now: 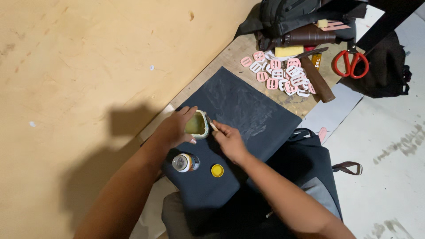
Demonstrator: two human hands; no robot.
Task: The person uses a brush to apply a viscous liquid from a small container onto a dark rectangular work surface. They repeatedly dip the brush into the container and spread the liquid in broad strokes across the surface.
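Against the tan wall, the person's left hand [177, 127] is curled around a small dented tin [197, 125], fingers wrapped on its near side and thumb over the rim, holding it steady on the dark slate-coloured sheet [248, 115]. The tin is open at the top and holds something yellowish-green, thick-looking; I cannot tell how full it is. Just below that hand, a small bottle [183, 162] with a silvery open mouth lies on the same sheet, and beside it, to the right, sits its round yellow cap [217, 170], off and apart from the bottle. What is inside the bottle does not show.

The right hand [230, 141] is pinched shut on a thin stick-like tool [211, 122], whose tip reaches to the tin's rim.

Further right, up on the wooden board, a heap of pink and white plastic buckles [283, 75] lies loose, with a brown wooden handle [318, 82] beside it and red-handled scissors [351, 64] beyond. A black bag [287, 15] slumps at the top.
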